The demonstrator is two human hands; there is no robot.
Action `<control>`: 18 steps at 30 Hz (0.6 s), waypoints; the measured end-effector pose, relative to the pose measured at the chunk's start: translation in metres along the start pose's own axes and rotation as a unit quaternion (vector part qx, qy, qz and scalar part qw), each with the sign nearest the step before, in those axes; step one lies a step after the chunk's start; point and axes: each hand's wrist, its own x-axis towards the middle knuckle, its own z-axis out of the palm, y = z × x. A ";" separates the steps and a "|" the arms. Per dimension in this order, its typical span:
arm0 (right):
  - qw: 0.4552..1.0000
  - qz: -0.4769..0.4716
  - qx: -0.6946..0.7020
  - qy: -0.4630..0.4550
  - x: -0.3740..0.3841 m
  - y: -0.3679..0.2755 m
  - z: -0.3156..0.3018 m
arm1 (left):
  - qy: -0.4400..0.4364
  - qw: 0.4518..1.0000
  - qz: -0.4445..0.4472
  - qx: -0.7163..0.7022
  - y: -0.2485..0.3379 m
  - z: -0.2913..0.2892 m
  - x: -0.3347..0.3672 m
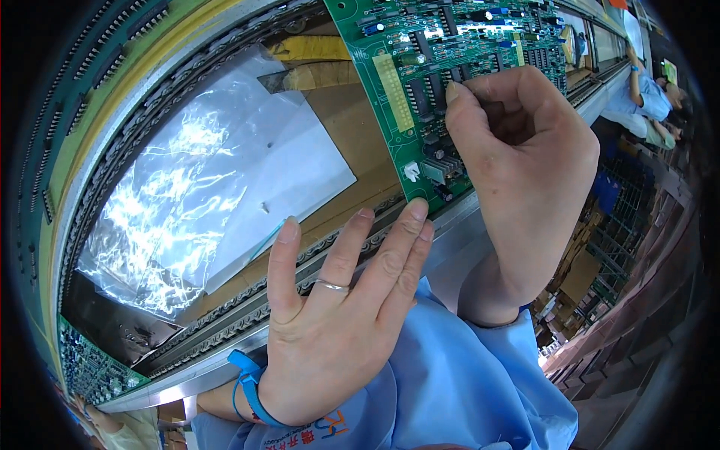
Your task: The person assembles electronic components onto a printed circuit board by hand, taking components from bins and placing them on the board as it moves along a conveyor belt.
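Left hand, fingers spread, fingertips steadying green circuit board at its 6 o'clock edge on conveyor rail. Right hand, at 3 o'clock, pinched closed over board components; held item not discernible.

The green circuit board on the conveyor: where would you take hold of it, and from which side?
Take the green circuit board by its bare near edge, coming from the person's side. Its top is crowded with components, and the left hand already touches that edge while the right hand works above.
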 end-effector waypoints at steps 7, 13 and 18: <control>1.000 -0.004 0.004 -0.002 0.001 0.001 0.000 | -0.002 1.000 -0.002 -0.009 0.000 -0.001 0.000; 1.000 0.015 0.002 -0.011 0.002 -0.002 -0.002 | 0.000 1.000 -0.007 -0.013 0.001 0.000 0.001; 1.000 -0.012 -0.005 -0.007 0.003 0.001 -0.003 | 0.001 1.000 -0.007 -0.009 0.002 -0.001 0.002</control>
